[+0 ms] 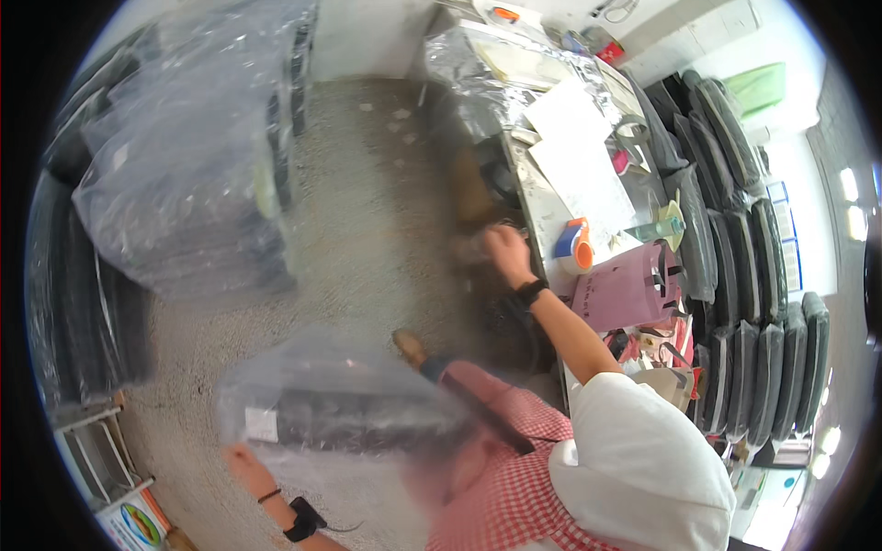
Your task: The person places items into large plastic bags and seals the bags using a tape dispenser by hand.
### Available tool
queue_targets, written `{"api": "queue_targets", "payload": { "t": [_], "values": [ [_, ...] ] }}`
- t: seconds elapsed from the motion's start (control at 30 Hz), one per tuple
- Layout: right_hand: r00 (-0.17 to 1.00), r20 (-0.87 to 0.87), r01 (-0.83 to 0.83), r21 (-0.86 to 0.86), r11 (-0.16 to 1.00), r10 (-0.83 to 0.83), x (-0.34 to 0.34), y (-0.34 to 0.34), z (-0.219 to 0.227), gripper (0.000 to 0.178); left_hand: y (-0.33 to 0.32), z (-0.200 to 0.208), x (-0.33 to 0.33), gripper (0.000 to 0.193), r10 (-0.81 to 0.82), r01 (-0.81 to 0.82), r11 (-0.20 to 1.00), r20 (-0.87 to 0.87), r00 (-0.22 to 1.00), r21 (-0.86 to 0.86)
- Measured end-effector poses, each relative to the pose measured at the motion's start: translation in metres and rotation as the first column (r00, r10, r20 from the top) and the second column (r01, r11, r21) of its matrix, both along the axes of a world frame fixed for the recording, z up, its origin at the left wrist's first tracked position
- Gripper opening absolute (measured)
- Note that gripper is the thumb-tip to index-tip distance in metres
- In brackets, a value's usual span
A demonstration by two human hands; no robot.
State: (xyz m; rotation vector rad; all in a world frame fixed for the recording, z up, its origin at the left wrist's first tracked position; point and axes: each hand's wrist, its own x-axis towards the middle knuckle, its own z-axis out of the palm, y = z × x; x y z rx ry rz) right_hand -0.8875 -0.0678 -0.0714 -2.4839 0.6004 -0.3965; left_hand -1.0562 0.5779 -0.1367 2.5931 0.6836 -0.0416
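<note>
In the lower middle lies a dark padded bundle in a clear plastic bag (354,418), against the front of my body, with a small white label on it. My left hand (243,466) grips the bag's left end from beneath, its fingers partly hidden by the plastic. Out to the front, my right hand (506,253) is beside the table's near edge with its fingers curled. Whatever may be in those fingers is blurred. An orange and blue tape dispenser (574,246) sits on the table just right of that hand.
The cluttered table (542,197) bears white papers (583,174) and a pink bag (625,286). Bagged dark bundles (735,248) are stacked along the right. A tall plastic-covered stack (188,184) stands at left on the concrete floor (354,211). A metal step frame (99,459) is at lower left.
</note>
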Motion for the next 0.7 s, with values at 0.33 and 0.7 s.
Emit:
{"api": "queue_targets", "payload": {
  "t": [0.33,0.7],
  "values": [
    [0.787,-0.279,0.523,-0.173,0.835,-0.551,-0.087,-0.305,-0.112,0.038,0.012,-0.022,0.029,0.040,0.504,-0.544,0.803,0.211,0.837,0.243],
    [0.998,-0.053,0.026,0.798,0.602,0.027,-0.059,-0.060,0.072,0.045,0.010,0.074,0.045,0.027,-0.301,0.389,0.904,-0.380,0.875,0.178]
  ]
}}
